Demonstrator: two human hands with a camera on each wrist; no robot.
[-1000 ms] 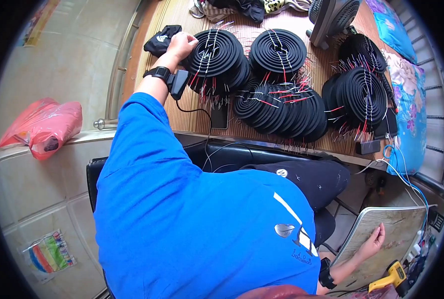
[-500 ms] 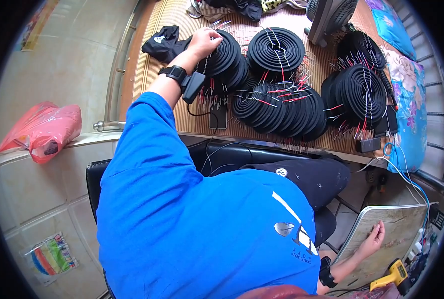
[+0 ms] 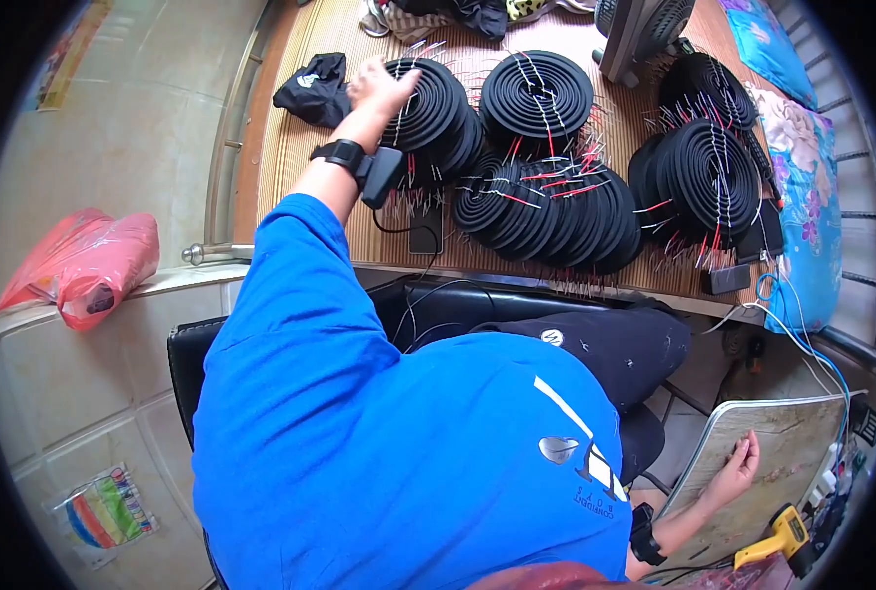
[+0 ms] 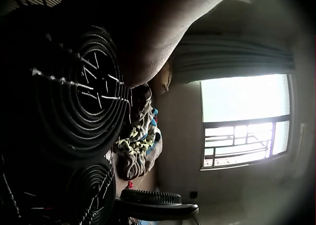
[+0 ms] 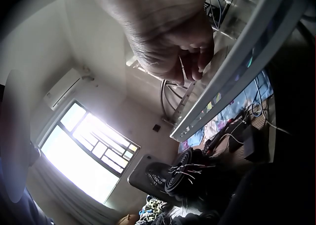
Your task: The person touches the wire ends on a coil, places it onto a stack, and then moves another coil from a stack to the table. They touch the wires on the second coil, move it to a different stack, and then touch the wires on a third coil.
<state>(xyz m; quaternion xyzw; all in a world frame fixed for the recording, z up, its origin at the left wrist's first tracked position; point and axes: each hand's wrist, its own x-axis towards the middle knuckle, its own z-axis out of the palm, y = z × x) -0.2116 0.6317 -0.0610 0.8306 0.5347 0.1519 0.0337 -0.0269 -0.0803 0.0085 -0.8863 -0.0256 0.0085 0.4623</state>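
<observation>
My left hand (image 3: 381, 90) is over the left edge of the left stack of black ringed coils (image 3: 428, 123), fingers spread and slightly blurred. Twisted pale wires cross the top coil (image 4: 86, 94), and loose wire ends stand up at its centre. A black pouch (image 3: 312, 90) with a white mark lies just left of this hand. Off to the lower right, my right hand (image 3: 736, 472) is over a small wood-patterned board (image 3: 767, 433), its fingers curled in. A thin pale sliver (image 5: 182, 64) shows among those fingers; I cannot tell whether they pinch it.
More coils stand in a middle stack (image 3: 536, 98), a leaning row (image 3: 556, 216) and a right stack (image 3: 703, 187), with red and white leads jutting out. Behind are a fan (image 3: 644, 34) and cloths (image 3: 438, 18). A yellow tool (image 3: 774, 539) and cables (image 3: 802, 339) are near the board.
My left hand moved right onto the left coil stack, then drew back slightly left with its fingers spreading. The right hand has stayed over the board. The view has shifted slightly.
</observation>
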